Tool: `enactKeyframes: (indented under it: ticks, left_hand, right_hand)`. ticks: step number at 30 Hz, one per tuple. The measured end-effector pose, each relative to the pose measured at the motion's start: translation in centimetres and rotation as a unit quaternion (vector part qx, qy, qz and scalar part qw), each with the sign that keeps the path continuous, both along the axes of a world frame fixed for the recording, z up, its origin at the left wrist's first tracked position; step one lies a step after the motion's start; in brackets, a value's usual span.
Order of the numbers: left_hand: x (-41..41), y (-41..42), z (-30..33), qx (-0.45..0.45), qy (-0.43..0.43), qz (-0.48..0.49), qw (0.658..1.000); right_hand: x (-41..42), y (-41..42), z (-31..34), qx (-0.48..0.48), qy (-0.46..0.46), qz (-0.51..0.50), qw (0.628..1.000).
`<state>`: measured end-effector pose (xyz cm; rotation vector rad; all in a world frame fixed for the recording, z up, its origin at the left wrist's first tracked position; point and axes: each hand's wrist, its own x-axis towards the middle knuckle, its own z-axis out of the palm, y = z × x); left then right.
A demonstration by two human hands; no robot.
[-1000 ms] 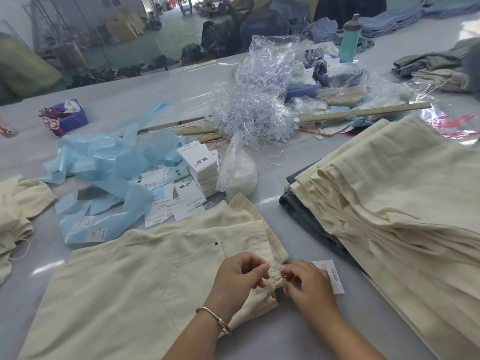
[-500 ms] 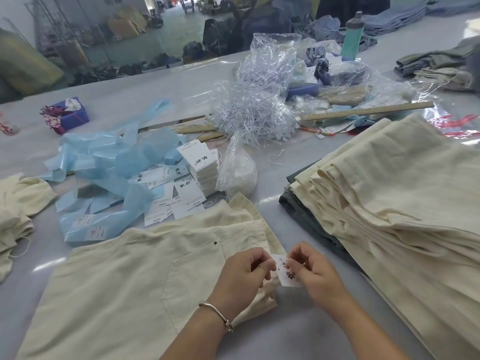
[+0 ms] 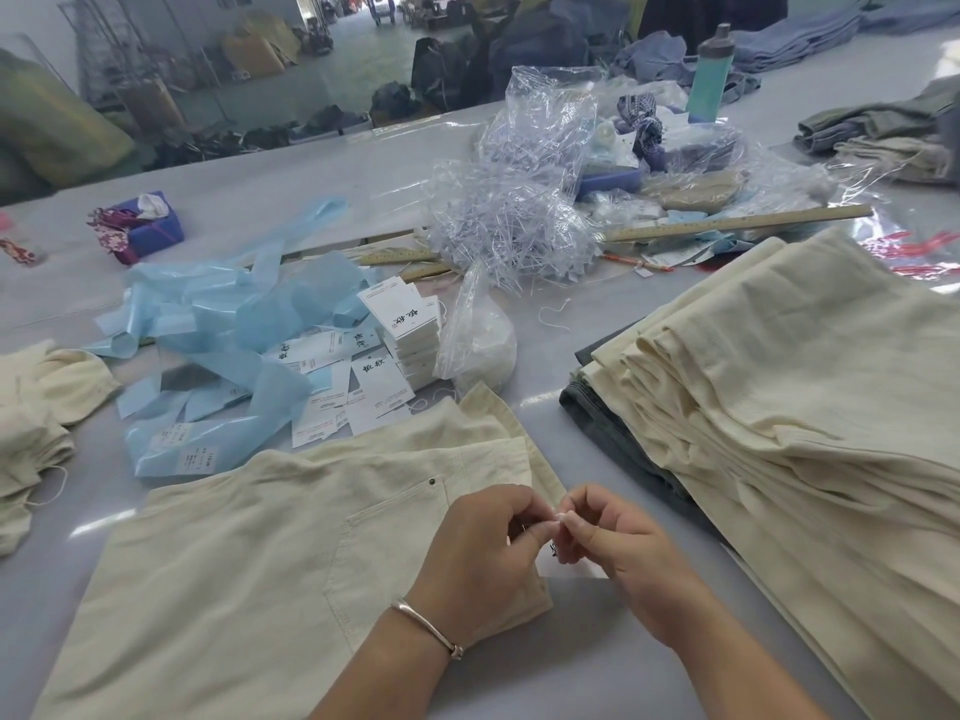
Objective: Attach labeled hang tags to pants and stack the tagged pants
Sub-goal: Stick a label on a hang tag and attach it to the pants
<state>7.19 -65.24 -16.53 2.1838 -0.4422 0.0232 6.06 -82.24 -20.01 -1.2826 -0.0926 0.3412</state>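
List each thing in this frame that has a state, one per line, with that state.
Left hand: fingers curled, pinching at the waistband corner.
Right hand: fingers curled, pinching opposite the left.
Hang tag: under the hands, mostly hidden.
Pants: spread flat, back pocket up.
Pants stack: folded, piled at right.
Tag pile: stacked, loose tags scattered beside it.
Water bottle: upright, capped.
Clear bag: open at top.

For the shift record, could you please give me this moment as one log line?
step: attaching tag | hands: left and right pinching at tag | pants: flat on table | stack: at right
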Motion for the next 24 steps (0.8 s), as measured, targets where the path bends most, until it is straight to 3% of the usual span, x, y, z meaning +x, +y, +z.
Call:
enactKeyframes:
  ticks: [18, 24]
  left_hand:
    - [-0.43, 0.08, 0.25, -0.039, 0.078, 0.000, 0.996]
    - [-0.15, 0.18, 0.32, 0.029, 0.052, -0.008, 0.998]
  right_hand:
    - [-0.02, -0.06, -0.44, -0.007, -0.027, 0.014, 1.000]
    - [0.03, -0.11, -0.06, -0.084, -0.075, 0.011, 0.994]
